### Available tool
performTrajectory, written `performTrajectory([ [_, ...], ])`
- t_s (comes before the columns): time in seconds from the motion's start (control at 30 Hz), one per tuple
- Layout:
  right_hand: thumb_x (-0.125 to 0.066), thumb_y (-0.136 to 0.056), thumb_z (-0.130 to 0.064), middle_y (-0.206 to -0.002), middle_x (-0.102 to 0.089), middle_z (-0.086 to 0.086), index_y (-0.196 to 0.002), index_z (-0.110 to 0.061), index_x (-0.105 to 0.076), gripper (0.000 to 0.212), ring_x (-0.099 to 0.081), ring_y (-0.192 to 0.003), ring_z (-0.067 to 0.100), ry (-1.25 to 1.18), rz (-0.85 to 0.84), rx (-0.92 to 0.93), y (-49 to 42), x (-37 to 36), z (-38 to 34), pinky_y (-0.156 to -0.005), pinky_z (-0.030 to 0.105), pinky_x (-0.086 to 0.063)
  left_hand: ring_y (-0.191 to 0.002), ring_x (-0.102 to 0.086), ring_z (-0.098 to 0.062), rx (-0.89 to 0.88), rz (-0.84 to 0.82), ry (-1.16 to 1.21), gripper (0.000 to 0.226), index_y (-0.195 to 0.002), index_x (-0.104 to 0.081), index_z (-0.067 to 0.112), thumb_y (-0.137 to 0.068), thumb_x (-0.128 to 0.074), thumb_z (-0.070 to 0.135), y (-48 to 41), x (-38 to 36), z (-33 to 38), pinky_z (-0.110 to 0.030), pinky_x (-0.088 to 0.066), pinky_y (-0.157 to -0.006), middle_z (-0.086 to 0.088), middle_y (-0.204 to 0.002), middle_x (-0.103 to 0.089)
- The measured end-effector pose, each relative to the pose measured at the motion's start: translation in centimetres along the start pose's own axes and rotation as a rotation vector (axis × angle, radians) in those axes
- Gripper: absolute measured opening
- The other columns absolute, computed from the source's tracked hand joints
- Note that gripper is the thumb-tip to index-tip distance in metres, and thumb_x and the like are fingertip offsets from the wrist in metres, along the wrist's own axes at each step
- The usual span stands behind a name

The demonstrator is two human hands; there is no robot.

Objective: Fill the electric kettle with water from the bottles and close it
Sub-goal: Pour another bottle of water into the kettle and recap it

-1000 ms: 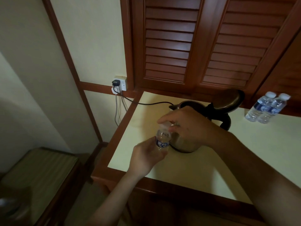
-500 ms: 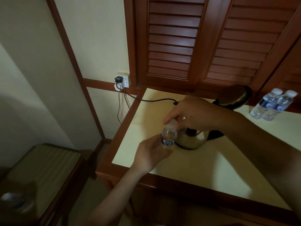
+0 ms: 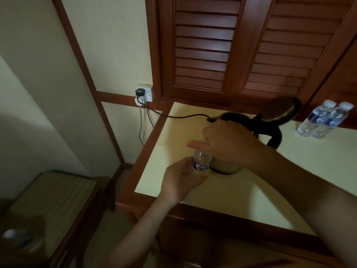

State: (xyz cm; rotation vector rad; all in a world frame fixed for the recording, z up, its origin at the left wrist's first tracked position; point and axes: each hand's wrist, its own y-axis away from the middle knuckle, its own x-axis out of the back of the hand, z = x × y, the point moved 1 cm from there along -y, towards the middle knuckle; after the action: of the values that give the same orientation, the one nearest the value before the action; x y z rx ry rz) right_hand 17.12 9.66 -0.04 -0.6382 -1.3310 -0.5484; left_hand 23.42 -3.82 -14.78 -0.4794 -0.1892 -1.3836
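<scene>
Your left hand (image 3: 181, 180) grips the small clear plastic water bottle (image 3: 201, 165), blue-labelled and upright, over the near left part of the cream-topped wooden desk (image 3: 241, 192). Your right hand (image 3: 229, 144) covers the bottle's top, fingers (image 3: 196, 145) curled round it; the cap is hidden. Just beside the bottle, to its right, stands the rounded steel electric kettle (image 3: 226, 167), its domed lid (image 3: 282, 111) tipped open. Two more clear water bottles (image 3: 322, 121) stand together at the far right. A black cord (image 3: 179, 116) runs from the kettle to the white wall socket (image 3: 144, 93).
</scene>
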Motion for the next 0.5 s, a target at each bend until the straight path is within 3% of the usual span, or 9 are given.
performTrajectory([
  [0.13, -0.05, -0.09, -0.061, -0.072, -0.047, -0.009, -0.083, -0.019, -0.051, 0.042, -0.047, -0.065, 0.01, -0.193, -0.049, 0.032, 0.9, 0.7, 0.4, -0.056, 0.031, -0.038, -0.087, -0.069, -0.003, 0.001, -0.021, 0.011, 0.033, -0.105, -0.069, 0.028, -0.077, -0.085, 0.033, -0.1, 0.1, -0.2, -0.028, -0.058, -0.081, 0.011, -0.095, -0.075],
  [0.3, -0.042, -0.092, -0.062, -0.065, -0.039, -0.008, -0.071, -0.028, -0.031, 0.041, -0.044, -0.059, 0.012, -0.12, 0.03, -0.049, 1.3, -0.2, -0.2, -0.052, 0.033, -0.035, -0.083, -0.069, -0.01, -0.041, -0.01, -0.026, 0.033, -0.103, -0.071, 0.015, -0.079, -0.082, 0.036, 0.1, 0.0, -0.3, -0.037, -0.056, -0.076, 0.003, -0.09, -0.075],
  [0.37, -0.042, -0.094, -0.061, -0.066, -0.04, -0.006, -0.075, -0.023, -0.034, 0.043, -0.047, -0.06, 0.017, -0.07, 0.085, -0.075, 1.0, -0.8, -0.5, -0.053, 0.034, -0.039, -0.078, -0.07, -0.016, -0.052, 0.001, -0.021, 0.034, -0.099, -0.071, 0.011, -0.08, -0.078, 0.038, 0.2, 0.0, -0.4, -0.042, -0.056, -0.073, -0.002, -0.087, -0.074],
  [0.5, -0.043, -0.089, -0.067, -0.066, -0.048, -0.008, -0.084, -0.021, -0.049, 0.047, -0.047, -0.057, 0.007, -0.305, 0.201, -0.169, 2.0, -2.1, -1.1, -0.053, 0.027, -0.037, -0.087, -0.07, -0.003, -0.032, -0.004, -0.002, 0.033, -0.108, -0.071, 0.025, -0.08, -0.083, 0.038, 0.3, 0.3, -0.3, -0.032, -0.059, -0.078, 0.01, -0.096, -0.076],
])
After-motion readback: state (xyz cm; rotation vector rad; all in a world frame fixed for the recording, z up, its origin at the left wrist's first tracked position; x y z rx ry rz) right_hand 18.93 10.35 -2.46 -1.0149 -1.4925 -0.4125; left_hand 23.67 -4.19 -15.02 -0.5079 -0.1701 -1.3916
